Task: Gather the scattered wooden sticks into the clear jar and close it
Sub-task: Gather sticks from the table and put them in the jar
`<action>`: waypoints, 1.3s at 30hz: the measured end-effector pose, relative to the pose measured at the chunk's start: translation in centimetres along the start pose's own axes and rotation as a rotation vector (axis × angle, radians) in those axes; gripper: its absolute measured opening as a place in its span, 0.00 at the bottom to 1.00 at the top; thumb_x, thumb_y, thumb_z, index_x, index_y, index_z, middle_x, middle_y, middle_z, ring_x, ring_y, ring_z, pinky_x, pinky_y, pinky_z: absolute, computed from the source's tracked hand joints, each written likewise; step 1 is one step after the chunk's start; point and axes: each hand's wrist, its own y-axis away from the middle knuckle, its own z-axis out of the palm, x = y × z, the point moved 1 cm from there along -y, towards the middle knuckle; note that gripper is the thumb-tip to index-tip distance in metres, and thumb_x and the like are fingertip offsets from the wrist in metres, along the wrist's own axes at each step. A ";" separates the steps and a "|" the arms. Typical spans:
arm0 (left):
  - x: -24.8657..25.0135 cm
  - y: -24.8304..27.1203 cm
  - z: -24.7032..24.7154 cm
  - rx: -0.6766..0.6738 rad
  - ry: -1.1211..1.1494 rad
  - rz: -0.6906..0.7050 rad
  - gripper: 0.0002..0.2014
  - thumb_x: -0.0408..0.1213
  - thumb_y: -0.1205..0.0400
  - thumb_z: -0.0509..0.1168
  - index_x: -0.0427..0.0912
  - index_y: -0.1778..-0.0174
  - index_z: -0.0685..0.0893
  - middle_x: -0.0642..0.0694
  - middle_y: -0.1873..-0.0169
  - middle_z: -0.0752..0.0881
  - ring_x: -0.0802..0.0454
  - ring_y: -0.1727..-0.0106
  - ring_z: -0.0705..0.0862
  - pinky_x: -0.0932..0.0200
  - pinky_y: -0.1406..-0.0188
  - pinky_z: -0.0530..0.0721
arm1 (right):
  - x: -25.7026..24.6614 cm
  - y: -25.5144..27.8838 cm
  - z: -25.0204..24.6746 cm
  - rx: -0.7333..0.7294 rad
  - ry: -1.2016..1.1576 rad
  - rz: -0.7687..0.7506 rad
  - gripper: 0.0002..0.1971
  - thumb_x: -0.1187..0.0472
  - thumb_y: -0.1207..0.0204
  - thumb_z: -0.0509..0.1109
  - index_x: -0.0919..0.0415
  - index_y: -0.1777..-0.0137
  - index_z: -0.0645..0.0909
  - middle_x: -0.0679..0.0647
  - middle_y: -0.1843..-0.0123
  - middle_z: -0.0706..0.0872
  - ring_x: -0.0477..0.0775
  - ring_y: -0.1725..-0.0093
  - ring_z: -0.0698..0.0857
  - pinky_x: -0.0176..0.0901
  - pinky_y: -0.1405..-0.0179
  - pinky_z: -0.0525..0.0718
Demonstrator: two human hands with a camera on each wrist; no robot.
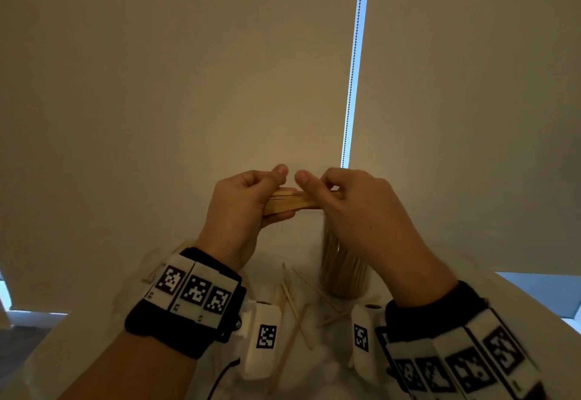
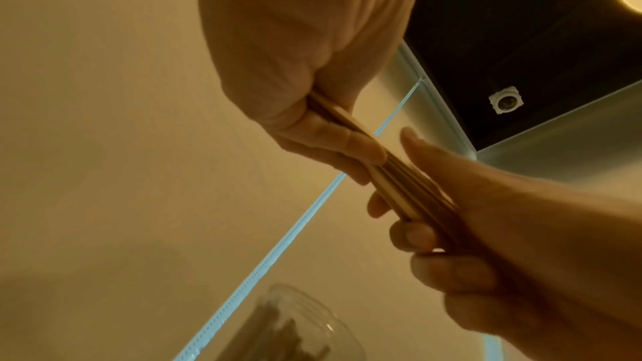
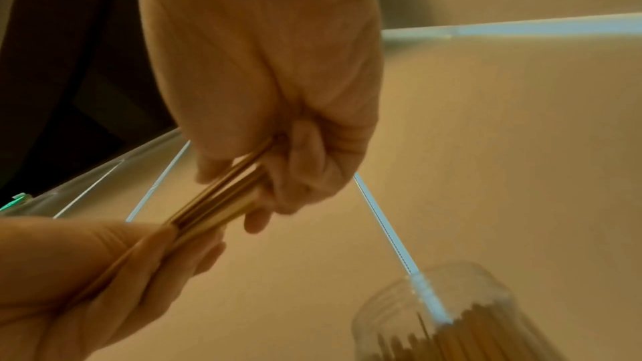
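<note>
hands, left point(image 1: 242, 204) and right point(image 1: 352, 208), both grip a bundle of thin pale wooden sticks point(image 1: 287, 201) at frame centre, above the clear stick-filled jar point(image 1: 342, 270).

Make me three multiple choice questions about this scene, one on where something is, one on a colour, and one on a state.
1. Where does the bundle of sticks sit?
A. Held in the air between both hands
B. Flat on the table
C. Inside the jar

2. What colour is the table surface?
A. Red
B. White
C. Black

3. What state is the clear jar in?
A. Lidded and empty
B. Tipped on its side
C. Open, upright, with sticks inside

Answers:
1. A, since the left hand and right hand each grip an end of the bundle above the table.
2. B, since the surface under the loose sticks looks white in the head view.
3. C, since the right wrist view shows an uncovered mouth with stick tips standing inside it.
</note>
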 end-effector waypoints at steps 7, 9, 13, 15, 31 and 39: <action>-0.9 1.1 2.3 -0.158 0.039 -0.099 0.16 0.45 0.16 0.67 0.34 0.46 0.85 0.34 0.51 0.92 0.36 0.50 0.92 0.59 0.66 0.90 | 3.4 -1.0 -2.6 0.004 -0.046 0.090 0.28 0.42 0.21 0.67 0.63 0.75 0.81 0.53 0.80 0.72 0.48 0.78 0.71 0.40 0.76 0.66; -1.0 1.0 2.5 -0.170 0.036 -0.110 0.18 0.49 0.16 0.65 0.37 0.42 0.85 0.36 0.49 0.92 0.37 0.49 0.92 0.57 0.62 0.91 | 4.5 -1.2 -3.6 0.030 -0.075 0.120 0.28 0.41 0.22 0.68 0.63 0.75 0.81 0.56 0.80 0.74 0.49 0.78 0.72 0.42 0.74 0.69; -2.6 0.9 2.4 -0.092 -0.010 -0.132 0.13 0.45 0.15 0.67 0.40 0.40 0.84 0.40 0.50 0.93 0.44 0.48 0.92 0.54 0.56 0.90 | 7.0 -1.3 -5.0 0.210 -0.042 0.204 0.29 0.40 0.22 0.67 0.67 0.71 0.84 0.67 0.73 0.81 0.63 0.73 0.78 0.48 0.71 0.75; -4.5 1.3 2.7 -0.086 -0.094 -0.183 0.11 0.40 0.17 0.71 0.42 0.40 0.84 0.39 0.47 0.91 0.45 0.45 0.90 0.53 0.52 0.90 | 7.9 -1.3 -5.1 0.296 0.001 0.250 0.28 0.42 0.21 0.67 0.65 0.72 0.83 0.66 0.76 0.79 0.62 0.75 0.78 0.45 0.73 0.72; -9.2 -3.7 7.0 -0.445 -0.579 -0.156 0.59 0.43 0.31 0.84 0.44 0.14 0.49 0.52 0.37 0.83 0.55 0.38 0.83 0.54 0.33 0.81 | 5.7 -8.9 -0.4 -0.410 0.644 -0.113 0.13 0.52 0.21 0.73 0.64 0.49 0.84 0.58 0.49 0.89 0.58 0.50 0.87 0.44 0.56 0.82; -10.0 -4.0 6.7 -0.446 -0.587 -0.108 0.56 0.39 0.29 0.83 0.41 0.15 0.50 0.48 0.37 0.84 0.51 0.37 0.84 0.51 0.34 0.83 | 6.1 -8.7 1.8 -0.739 0.690 -0.008 0.14 0.62 0.15 0.60 0.65 0.37 0.85 0.60 0.41 0.88 0.60 0.42 0.87 0.47 0.44 0.83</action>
